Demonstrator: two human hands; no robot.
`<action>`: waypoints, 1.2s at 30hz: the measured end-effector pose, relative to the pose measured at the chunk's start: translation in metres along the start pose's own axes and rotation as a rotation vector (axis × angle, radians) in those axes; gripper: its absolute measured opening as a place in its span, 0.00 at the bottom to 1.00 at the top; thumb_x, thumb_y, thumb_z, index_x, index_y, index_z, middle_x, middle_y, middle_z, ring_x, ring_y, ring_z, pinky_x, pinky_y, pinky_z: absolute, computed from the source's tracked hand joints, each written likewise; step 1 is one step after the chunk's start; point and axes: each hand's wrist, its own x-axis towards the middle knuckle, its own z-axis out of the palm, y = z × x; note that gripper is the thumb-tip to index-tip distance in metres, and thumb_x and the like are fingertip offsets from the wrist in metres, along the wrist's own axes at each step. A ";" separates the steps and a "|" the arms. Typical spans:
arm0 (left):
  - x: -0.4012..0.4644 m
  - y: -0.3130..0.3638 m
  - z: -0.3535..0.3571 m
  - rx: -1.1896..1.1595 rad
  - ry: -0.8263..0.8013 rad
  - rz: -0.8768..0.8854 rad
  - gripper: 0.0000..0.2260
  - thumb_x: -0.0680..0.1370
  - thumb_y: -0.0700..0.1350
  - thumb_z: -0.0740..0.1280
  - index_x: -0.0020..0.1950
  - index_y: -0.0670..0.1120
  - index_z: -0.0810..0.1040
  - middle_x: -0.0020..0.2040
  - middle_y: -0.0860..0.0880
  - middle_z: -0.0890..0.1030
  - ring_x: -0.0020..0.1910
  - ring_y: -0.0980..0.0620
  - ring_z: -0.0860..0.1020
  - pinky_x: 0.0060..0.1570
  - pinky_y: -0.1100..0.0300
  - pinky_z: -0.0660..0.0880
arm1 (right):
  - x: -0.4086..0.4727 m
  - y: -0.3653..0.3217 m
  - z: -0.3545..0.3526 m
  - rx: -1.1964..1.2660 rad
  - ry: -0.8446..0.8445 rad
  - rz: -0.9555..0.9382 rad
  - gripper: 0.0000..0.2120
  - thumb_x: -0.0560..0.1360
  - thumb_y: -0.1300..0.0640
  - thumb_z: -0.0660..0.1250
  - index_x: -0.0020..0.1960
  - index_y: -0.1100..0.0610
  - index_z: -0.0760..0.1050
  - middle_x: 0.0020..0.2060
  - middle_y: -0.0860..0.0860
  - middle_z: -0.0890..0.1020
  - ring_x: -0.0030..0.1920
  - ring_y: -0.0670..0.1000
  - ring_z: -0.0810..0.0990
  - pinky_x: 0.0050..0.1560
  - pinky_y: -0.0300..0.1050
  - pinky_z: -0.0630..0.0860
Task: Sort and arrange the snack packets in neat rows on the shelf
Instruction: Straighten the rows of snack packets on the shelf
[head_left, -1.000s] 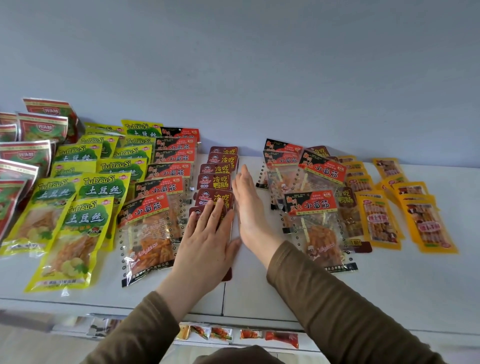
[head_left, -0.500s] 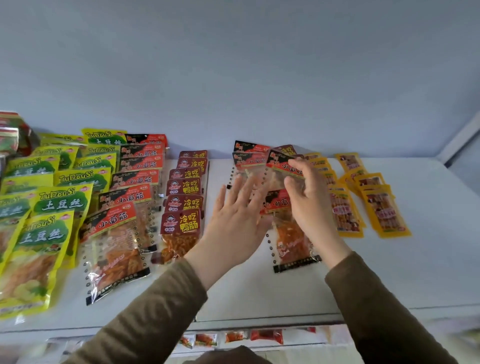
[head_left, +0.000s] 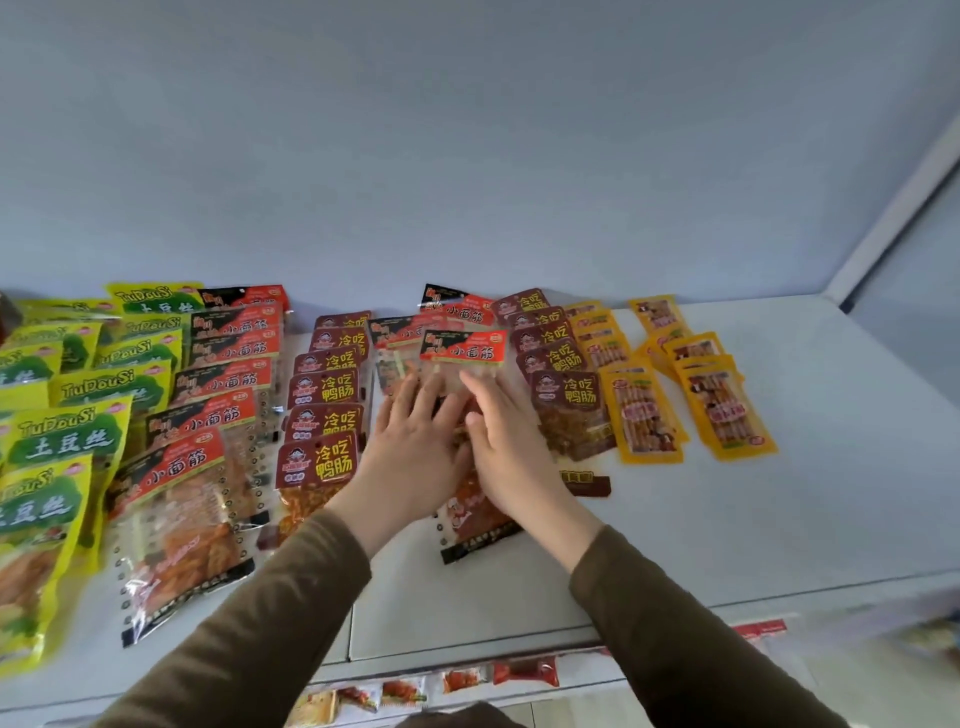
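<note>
Snack packets lie in rows on the white shelf (head_left: 779, 519). From left to right there are yellow-green packets (head_left: 67, 436), clear red-and-black packets (head_left: 208, 415), a maroon row (head_left: 322, 410), a loose pile of clear red-and-black packets (head_left: 462, 349), a second maroon row (head_left: 563, 395) and yellow packets (head_left: 644, 415). My left hand (head_left: 410, 447) and my right hand (head_left: 511, 447) lie side by side with straight fingers, flat on that middle pile. The hands hide the pile's lower packets.
A further column of yellow packets (head_left: 722, 410) lies at the right. The pale wall (head_left: 467, 156) closes the back and a corner post (head_left: 893, 218) rises at the far right. Small packets (head_left: 524, 670) show on the shelf below, under the front edge.
Both hands left the left maroon row and moved right onto the middle red-and-black pile. The right hand, which held a packet there half a second ago, now lies flat beside the left.
</note>
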 end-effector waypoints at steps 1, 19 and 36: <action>0.000 -0.005 -0.002 -0.019 0.010 -0.007 0.28 0.85 0.57 0.52 0.83 0.55 0.46 0.85 0.47 0.47 0.83 0.41 0.43 0.81 0.40 0.46 | 0.000 -0.004 0.003 0.033 -0.017 -0.011 0.22 0.86 0.56 0.55 0.79 0.53 0.61 0.79 0.51 0.63 0.80 0.50 0.54 0.79 0.48 0.58; 0.026 -0.045 -0.032 -0.289 0.008 -0.307 0.37 0.82 0.68 0.52 0.84 0.52 0.42 0.84 0.46 0.53 0.83 0.39 0.48 0.80 0.42 0.45 | 0.056 -0.006 -0.010 0.559 -0.040 0.381 0.33 0.83 0.46 0.62 0.82 0.46 0.50 0.79 0.49 0.62 0.77 0.55 0.65 0.75 0.58 0.65; 0.094 -0.028 -0.054 -1.032 -0.029 -0.503 0.35 0.83 0.45 0.67 0.83 0.50 0.48 0.55 0.48 0.77 0.50 0.45 0.84 0.44 0.53 0.83 | 0.104 -0.004 0.000 0.882 0.052 0.566 0.05 0.81 0.55 0.66 0.51 0.45 0.76 0.43 0.47 0.85 0.44 0.49 0.85 0.43 0.47 0.82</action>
